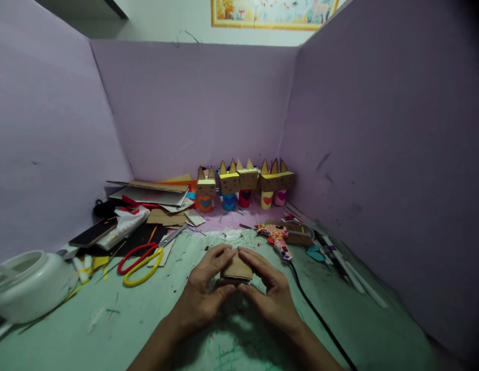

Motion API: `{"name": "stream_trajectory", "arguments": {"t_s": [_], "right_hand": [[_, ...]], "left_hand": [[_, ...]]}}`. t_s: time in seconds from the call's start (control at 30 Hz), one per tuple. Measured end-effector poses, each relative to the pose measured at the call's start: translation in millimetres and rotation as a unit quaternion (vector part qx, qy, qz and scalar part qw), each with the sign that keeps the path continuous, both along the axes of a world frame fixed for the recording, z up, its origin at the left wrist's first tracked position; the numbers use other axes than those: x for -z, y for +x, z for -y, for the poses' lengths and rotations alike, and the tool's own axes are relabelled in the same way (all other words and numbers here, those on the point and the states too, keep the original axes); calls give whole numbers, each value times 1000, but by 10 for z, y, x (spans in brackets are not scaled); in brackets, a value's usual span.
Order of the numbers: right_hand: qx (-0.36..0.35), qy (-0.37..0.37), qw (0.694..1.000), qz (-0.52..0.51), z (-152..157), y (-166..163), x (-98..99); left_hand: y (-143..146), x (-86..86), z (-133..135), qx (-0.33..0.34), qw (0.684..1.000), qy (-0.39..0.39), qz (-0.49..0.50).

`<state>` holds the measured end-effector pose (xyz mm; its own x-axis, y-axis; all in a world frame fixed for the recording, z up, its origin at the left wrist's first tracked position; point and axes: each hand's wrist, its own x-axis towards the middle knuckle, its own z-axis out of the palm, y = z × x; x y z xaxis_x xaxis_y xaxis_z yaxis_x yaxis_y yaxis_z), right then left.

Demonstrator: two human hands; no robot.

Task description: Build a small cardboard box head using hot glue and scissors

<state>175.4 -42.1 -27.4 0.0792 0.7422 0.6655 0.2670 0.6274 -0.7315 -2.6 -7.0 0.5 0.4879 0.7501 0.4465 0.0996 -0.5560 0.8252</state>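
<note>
At 6 o'clock on the green mat [108, 330], left hand [202, 296] and right hand [268, 293] together pinched a small cardboard piece [236, 269], fingers curled around it. Uneven pressure could crease it crookedly; scissors [141, 263] lay at 9 o'clock.

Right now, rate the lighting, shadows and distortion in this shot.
Head view: dim, with darkened corners; wide-angle bending bows the purple walls; the left hand and right hand cast a soft shadow on the green mat beneath the cardboard piece.
</note>
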Motion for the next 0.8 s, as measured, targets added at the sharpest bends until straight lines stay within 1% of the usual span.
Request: {"name": "stream_trajectory", "arguments": {"t_s": [0.07,0.17,0.23,0.33,0.43,0.5,0.6,0.8], "right_hand": [[0,6,1000,1,1,1,-10],[10,-6,1000,-11,-6,3,3],[18,-43,999,-22,-21,1,33],[31,-116,992,-37,-54,-1,95],[33,-150,987,-39,-74,13,146],[18,-149,988,-26,-70,29,161],[0,-127,992,11,-43,48,164],[8,-89,994,64,-5,48,187]], "left_hand": [[7,15,-14,17,1000,19,14],[40,20,-37,16,999,10,30],[70,19,-53,11,999,-16,27],[104,28,-73,0,998,-68,-2],[101,57,-87,-2,995,-95,-34],[74,88,-93,6,995,-97,-35],[11,139,-99,23,995,-87,-36],[-94,218,-152,61,996,-57,-41]]}}
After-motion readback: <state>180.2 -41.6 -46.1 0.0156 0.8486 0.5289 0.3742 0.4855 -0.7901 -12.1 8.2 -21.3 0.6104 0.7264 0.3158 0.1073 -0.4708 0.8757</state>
